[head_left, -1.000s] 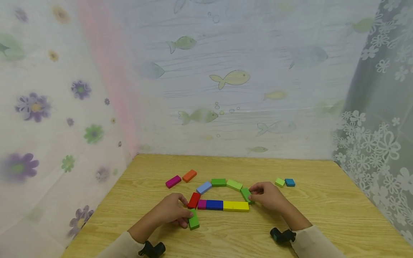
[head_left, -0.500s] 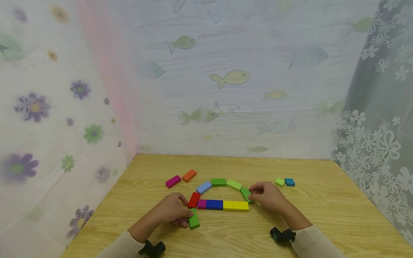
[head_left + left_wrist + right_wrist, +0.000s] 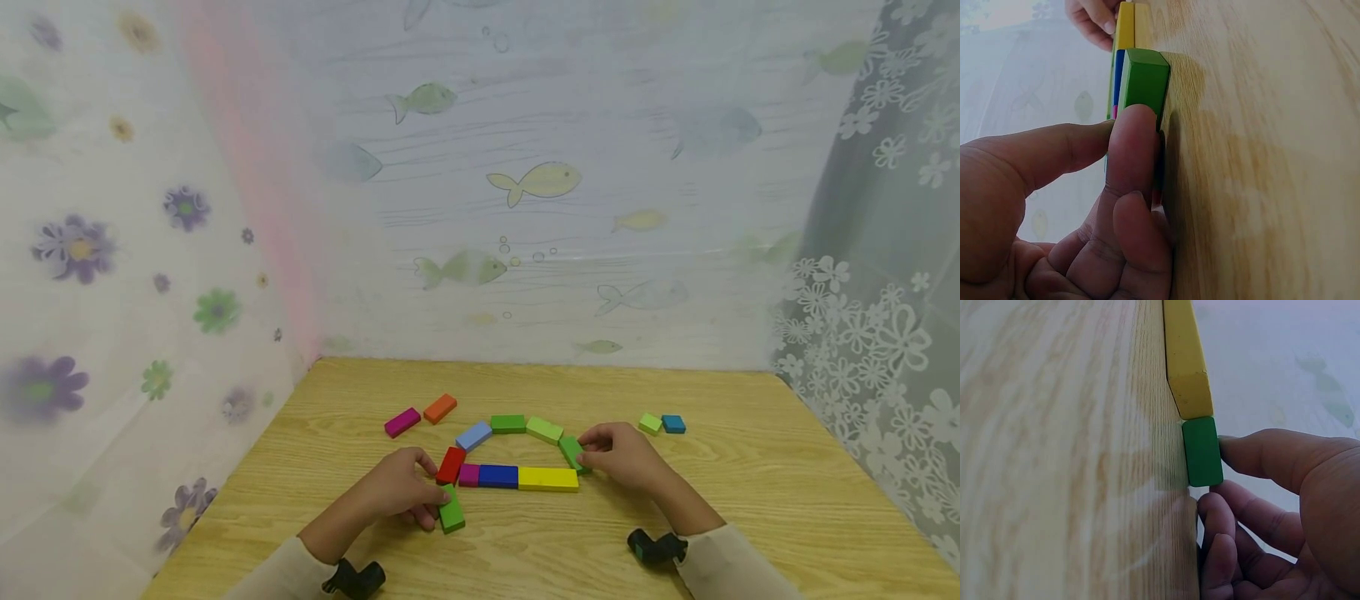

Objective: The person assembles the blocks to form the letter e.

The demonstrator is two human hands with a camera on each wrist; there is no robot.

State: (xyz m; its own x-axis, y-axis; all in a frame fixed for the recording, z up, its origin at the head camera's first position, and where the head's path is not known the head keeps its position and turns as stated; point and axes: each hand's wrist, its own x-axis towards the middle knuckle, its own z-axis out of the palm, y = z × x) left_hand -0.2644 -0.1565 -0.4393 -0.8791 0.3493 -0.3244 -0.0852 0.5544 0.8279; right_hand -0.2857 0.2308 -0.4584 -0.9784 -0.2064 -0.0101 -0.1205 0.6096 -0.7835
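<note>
My left hand (image 3: 407, 486) grips a green block (image 3: 452, 511) at the near left. Its thumb lies on the top and a finger on the side, as the left wrist view shows. Its index finger reaches the edge of a red block (image 3: 451, 466) just behind. With thumb and fingers, my right hand (image 3: 624, 455) pinches another green block (image 3: 573, 454) at the right end of an arc. That arc runs on through a lime block (image 3: 544, 430), a green block (image 3: 508, 424) and a light blue block (image 3: 475, 437) to the red one.
Inside the arc, a magenta block (image 3: 469, 475), a dark blue block (image 3: 498, 477) and a yellow block (image 3: 548, 478) form a straight row. Loose magenta (image 3: 402, 422) and orange blocks (image 3: 440, 408) lie back left; small lime (image 3: 650, 424) and blue blocks (image 3: 673, 424) lie back right on the wooden table (image 3: 547, 550).
The green block at my left hand has shifted very slightly at its near end. Both hands keep the same places, and the other blocks lie as before.
</note>
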